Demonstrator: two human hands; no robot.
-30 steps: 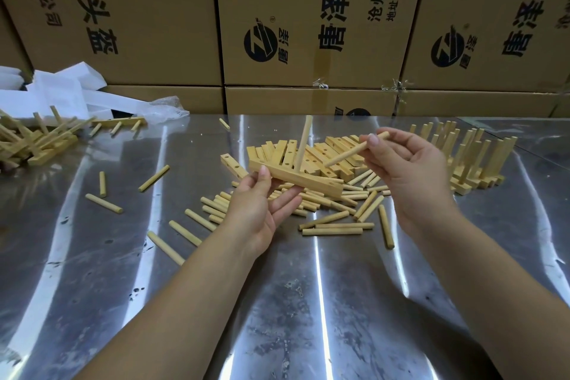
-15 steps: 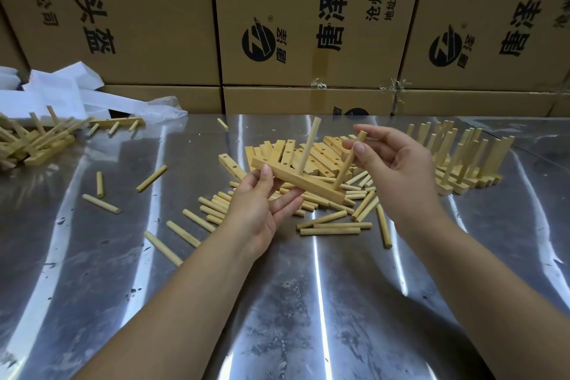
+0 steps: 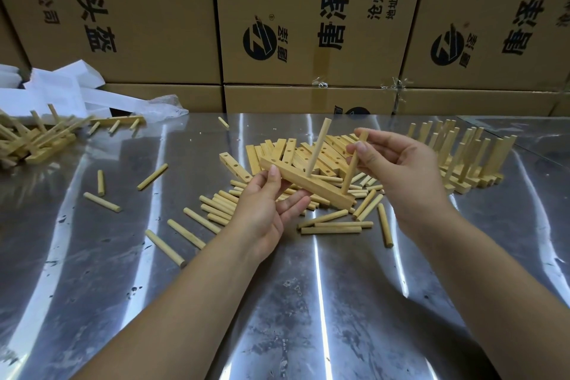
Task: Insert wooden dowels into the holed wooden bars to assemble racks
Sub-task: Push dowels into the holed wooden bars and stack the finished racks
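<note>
The left hand (image 3: 265, 210) is pinching the holed wooden bar (image 3: 305, 183) above the steel counter (image 3: 277, 302), 1 dowel (image 3: 317, 148) already standing in it. The right hand (image 3: 398, 170) fingers are pinching a 2nd dowel (image 3: 353, 166) at the bar's end hole (seating unclear). Tilted like this, it is likely jamming or skidding off.

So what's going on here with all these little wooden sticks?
A person is building small wooden racks by hand. The left hand holds a holed wooden bar above a shiny metal table; one dowel already stands in it. The right hand is setting a second dowel into the bar near its end. Loose dowels and spare bars lie underneath, with finished racks off to the right.
</note>
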